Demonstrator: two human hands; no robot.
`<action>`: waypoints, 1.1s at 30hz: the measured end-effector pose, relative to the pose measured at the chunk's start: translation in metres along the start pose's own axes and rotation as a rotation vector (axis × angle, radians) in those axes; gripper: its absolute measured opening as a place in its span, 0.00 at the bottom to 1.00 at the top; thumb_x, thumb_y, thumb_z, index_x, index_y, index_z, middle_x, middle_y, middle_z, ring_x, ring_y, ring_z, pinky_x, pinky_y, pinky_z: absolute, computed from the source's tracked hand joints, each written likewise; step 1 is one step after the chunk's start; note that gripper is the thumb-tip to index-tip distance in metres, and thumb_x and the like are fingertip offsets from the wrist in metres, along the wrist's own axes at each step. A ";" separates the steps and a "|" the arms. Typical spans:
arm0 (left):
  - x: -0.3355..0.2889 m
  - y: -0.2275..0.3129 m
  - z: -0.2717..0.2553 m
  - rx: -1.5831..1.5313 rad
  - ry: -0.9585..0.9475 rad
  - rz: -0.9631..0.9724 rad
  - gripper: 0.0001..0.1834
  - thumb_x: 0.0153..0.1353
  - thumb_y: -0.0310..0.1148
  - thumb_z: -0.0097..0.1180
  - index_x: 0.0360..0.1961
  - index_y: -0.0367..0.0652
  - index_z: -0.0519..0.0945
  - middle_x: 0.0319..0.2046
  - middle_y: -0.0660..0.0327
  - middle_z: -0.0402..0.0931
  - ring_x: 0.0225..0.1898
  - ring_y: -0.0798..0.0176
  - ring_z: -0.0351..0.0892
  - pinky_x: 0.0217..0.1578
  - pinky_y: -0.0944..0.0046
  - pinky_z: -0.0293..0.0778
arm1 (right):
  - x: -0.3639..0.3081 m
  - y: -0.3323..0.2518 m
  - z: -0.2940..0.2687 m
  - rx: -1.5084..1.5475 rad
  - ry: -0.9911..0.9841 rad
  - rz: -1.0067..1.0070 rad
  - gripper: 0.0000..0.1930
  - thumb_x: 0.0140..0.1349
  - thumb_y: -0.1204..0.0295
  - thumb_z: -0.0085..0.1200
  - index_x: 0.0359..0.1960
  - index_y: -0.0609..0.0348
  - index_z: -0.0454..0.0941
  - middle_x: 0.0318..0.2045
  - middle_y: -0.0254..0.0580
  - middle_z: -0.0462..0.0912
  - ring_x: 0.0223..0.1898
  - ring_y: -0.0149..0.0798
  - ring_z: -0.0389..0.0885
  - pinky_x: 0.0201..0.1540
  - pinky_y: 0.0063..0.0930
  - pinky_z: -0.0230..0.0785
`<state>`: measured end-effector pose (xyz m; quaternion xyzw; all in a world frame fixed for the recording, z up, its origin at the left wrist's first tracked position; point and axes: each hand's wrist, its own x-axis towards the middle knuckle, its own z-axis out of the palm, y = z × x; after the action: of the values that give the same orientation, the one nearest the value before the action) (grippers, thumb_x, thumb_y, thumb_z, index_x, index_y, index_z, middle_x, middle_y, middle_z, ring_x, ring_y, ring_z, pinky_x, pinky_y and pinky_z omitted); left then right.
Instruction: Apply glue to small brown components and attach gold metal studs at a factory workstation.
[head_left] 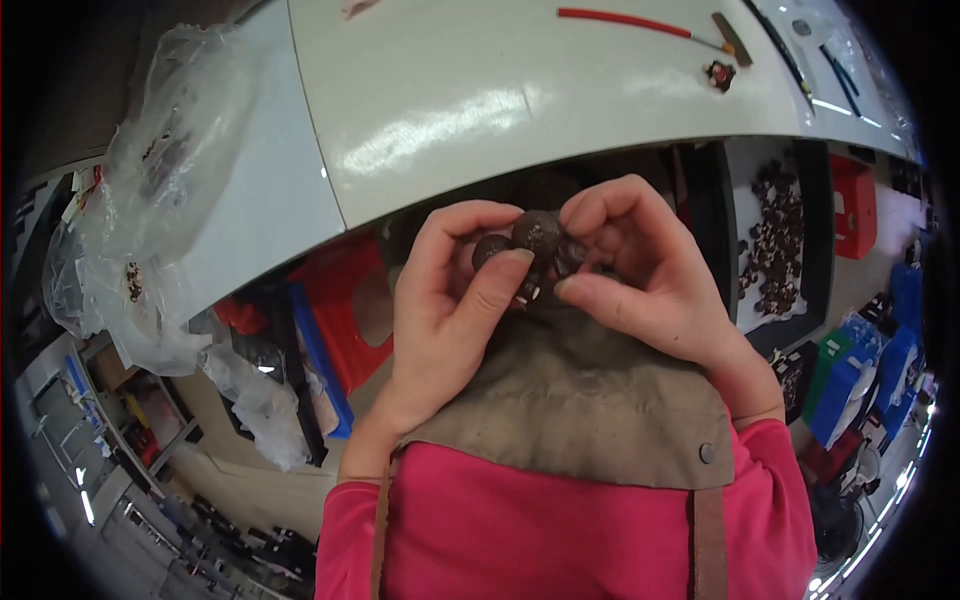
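Close in front of my brown apron (590,400), at the table's near edge, I hold a small dark brown figure-like piece (540,232) with rounded lobes and a few pale spots. My left hand (447,290) is closed round its left side, with the thumb pressed on the front. From the other side, my right hand (655,275) pinches a smaller dark lobe of it between thumb and curled fingers. A little white shows at its lower end. The fingers hide parts of the piece, and its exact kind is unclear.
A white table (450,70) spans the front, with a red-handled tool (635,20) and a small dark red-and-white piece (718,76) at far right. Clear plastic bags (165,200) lie left. A tray (815,240) of dark brown pieces stands right, near a red bin (853,205).
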<state>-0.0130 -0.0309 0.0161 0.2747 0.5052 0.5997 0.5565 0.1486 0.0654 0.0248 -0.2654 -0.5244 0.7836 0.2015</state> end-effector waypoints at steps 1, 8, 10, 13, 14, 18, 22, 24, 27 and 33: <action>-0.001 -0.004 0.002 0.000 0.012 -0.030 0.15 0.65 0.29 0.51 0.52 0.38 0.68 0.39 0.64 0.74 0.37 0.77 0.71 0.36 0.76 0.70 | -0.002 0.005 -0.002 0.017 0.003 0.008 0.20 0.53 0.84 0.57 0.46 0.61 0.63 0.46 0.39 0.67 0.46 0.28 0.72 0.48 0.21 0.67; -0.003 -0.017 0.009 0.219 -0.035 -0.058 0.21 0.72 0.44 0.35 0.57 0.41 0.67 0.31 0.68 0.71 0.27 0.79 0.65 0.27 0.78 0.64 | -0.010 0.019 -0.006 0.246 0.042 0.211 0.18 0.55 0.82 0.56 0.45 0.60 0.63 0.44 0.37 0.68 0.47 0.27 0.71 0.49 0.21 0.66; -0.004 -0.022 0.009 0.256 -0.027 -0.047 0.22 0.72 0.44 0.34 0.57 0.41 0.67 0.29 0.69 0.70 0.26 0.79 0.63 0.26 0.78 0.61 | -0.012 0.025 -0.007 0.218 0.035 0.195 0.18 0.56 0.82 0.56 0.45 0.60 0.63 0.43 0.37 0.68 0.47 0.27 0.71 0.49 0.21 0.66; -0.004 -0.025 0.009 0.294 -0.011 -0.023 0.23 0.72 0.46 0.33 0.57 0.41 0.67 0.27 0.70 0.69 0.25 0.79 0.61 0.24 0.77 0.57 | -0.013 0.035 -0.008 0.011 0.034 0.007 0.17 0.56 0.77 0.58 0.43 0.61 0.63 0.38 0.34 0.71 0.38 0.25 0.74 0.40 0.20 0.68; -0.003 -0.026 0.009 0.296 -0.001 -0.010 0.23 0.72 0.46 0.33 0.57 0.41 0.67 0.26 0.70 0.69 0.24 0.80 0.61 0.24 0.77 0.56 | -0.013 0.036 -0.008 -0.009 0.045 -0.003 0.16 0.56 0.77 0.58 0.42 0.61 0.63 0.38 0.35 0.71 0.38 0.26 0.74 0.41 0.20 0.68; 0.000 -0.033 0.009 0.248 0.014 0.005 0.22 0.72 0.45 0.33 0.56 0.42 0.67 0.25 0.70 0.69 0.24 0.80 0.61 0.25 0.77 0.57 | -0.013 0.041 -0.008 0.017 0.077 -0.005 0.16 0.56 0.77 0.57 0.42 0.62 0.63 0.38 0.36 0.71 0.38 0.26 0.73 0.42 0.21 0.68; 0.003 -0.027 0.015 0.177 0.047 -0.051 0.21 0.72 0.45 0.34 0.56 0.42 0.67 0.25 0.69 0.70 0.24 0.80 0.62 0.25 0.78 0.56 | -0.011 0.039 -0.011 0.038 0.026 0.047 0.14 0.57 0.83 0.50 0.42 0.62 0.61 0.42 0.41 0.69 0.44 0.30 0.72 0.49 0.26 0.69; 0.003 -0.026 0.015 0.130 0.070 -0.108 0.21 0.72 0.46 0.35 0.55 0.42 0.67 0.25 0.69 0.70 0.24 0.81 0.61 0.24 0.78 0.55 | -0.010 0.039 -0.011 0.066 0.046 0.062 0.13 0.58 0.82 0.50 0.42 0.62 0.61 0.42 0.41 0.69 0.44 0.30 0.73 0.49 0.26 0.69; 0.004 -0.027 0.012 0.097 0.052 -0.172 0.22 0.71 0.47 0.35 0.55 0.42 0.67 0.25 0.69 0.70 0.22 0.82 0.60 0.22 0.79 0.54 | -0.010 0.041 -0.011 0.079 0.060 0.072 0.13 0.59 0.82 0.50 0.42 0.62 0.61 0.43 0.41 0.69 0.44 0.30 0.73 0.49 0.26 0.69; 0.004 -0.028 0.008 0.128 0.053 -0.224 0.27 0.69 0.55 0.35 0.54 0.43 0.68 0.32 0.67 0.75 0.25 0.81 0.64 0.22 0.79 0.55 | -0.009 0.039 -0.008 0.089 0.076 0.112 0.13 0.59 0.81 0.50 0.42 0.62 0.61 0.43 0.41 0.69 0.43 0.30 0.74 0.48 0.24 0.69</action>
<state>0.0039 -0.0282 -0.0078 0.2354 0.5844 0.5074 0.5879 0.1590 0.0517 -0.0121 -0.3144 -0.4652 0.8057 0.1886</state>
